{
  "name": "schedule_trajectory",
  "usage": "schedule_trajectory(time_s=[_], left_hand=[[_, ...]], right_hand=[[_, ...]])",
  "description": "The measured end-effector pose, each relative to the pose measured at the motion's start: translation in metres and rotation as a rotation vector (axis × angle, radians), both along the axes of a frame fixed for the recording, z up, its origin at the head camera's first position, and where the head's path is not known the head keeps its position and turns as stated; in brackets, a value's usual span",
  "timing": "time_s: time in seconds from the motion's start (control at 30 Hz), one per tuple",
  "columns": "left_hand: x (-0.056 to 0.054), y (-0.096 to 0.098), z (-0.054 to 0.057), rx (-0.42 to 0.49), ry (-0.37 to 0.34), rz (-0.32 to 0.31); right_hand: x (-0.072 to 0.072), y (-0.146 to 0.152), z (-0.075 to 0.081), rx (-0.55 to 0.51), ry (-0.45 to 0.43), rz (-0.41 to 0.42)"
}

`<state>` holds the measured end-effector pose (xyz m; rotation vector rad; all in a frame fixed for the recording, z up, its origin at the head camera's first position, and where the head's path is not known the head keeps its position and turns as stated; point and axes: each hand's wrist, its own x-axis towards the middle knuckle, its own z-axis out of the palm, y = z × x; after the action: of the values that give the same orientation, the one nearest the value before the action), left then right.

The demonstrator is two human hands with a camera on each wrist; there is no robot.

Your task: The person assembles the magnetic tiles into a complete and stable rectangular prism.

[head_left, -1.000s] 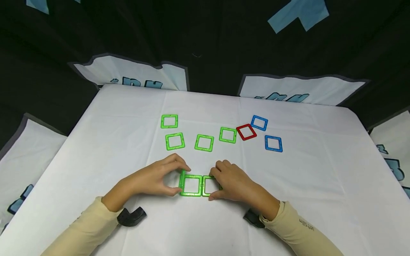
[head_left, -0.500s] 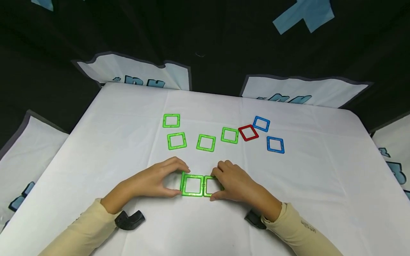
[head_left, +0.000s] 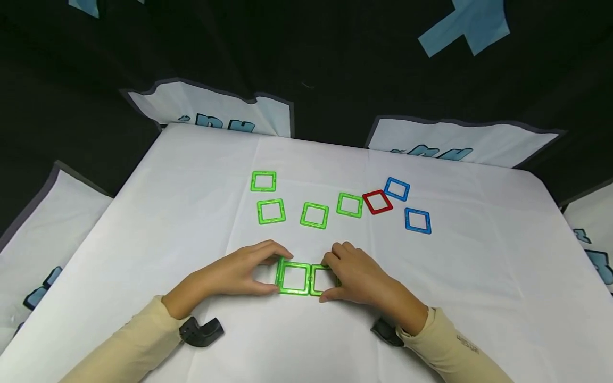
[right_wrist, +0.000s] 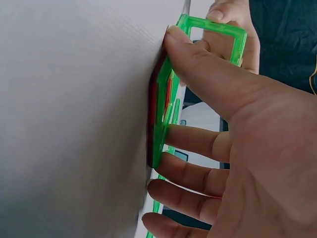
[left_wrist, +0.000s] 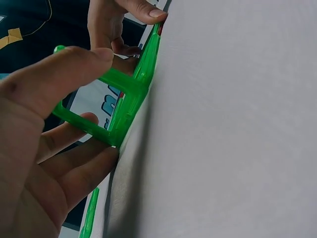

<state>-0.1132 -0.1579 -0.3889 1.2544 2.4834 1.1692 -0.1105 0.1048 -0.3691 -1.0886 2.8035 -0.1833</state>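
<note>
Two green square magnetic tiles lie edge to edge near the table's front middle, the left one and the right one. Along the left tile's outer edge stands a third green magnetic tile, upright in the left wrist view. My left hand holds this upright tile by its sides, thumb at the near side and fingers at the far side. My right hand grips the right flat tile between thumb and fingers, covering its right part. A red layer shows under that tile in the right wrist view.
Farther back lie several loose green tiles, a red tile and two blue tiles, one behind the other. A white cloth covers the table, and a dark curtain hangs behind its far edge.
The head view has shifted slightly, so everything sits a little farther right in it. Both hands keep their hold on the same tiles with hardly any movement.
</note>
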Motion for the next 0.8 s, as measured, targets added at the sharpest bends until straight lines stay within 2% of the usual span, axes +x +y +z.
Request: schedule_trajectory(time_s=[0.17,0.33,0.47,0.57,0.7,0.8], left_hand=[[0.002,0.000,0.003,-0.028,0.000,-0.001],[0.004,0.000,0.005,-0.066,0.007,0.021],[0.004,0.001,0.006,-0.076,-0.014,0.024],[0.004,0.001,0.006,-0.083,-0.028,0.026],[0.005,0.000,0.006,-0.086,-0.016,0.033],[0.006,0.000,0.007,-0.089,-0.010,0.033]], right_hand=[[0.000,-0.001,0.002,-0.006,-0.030,-0.008],[-0.007,-0.006,0.011,0.034,-0.135,-0.003],[-0.025,-0.013,0.026,0.100,-0.298,0.003],[-0.048,-0.024,0.037,0.097,-0.354,0.021],[-0.080,-0.050,0.045,0.062,-0.270,0.041],[-0.097,-0.073,0.045,0.083,-0.183,0.066]])
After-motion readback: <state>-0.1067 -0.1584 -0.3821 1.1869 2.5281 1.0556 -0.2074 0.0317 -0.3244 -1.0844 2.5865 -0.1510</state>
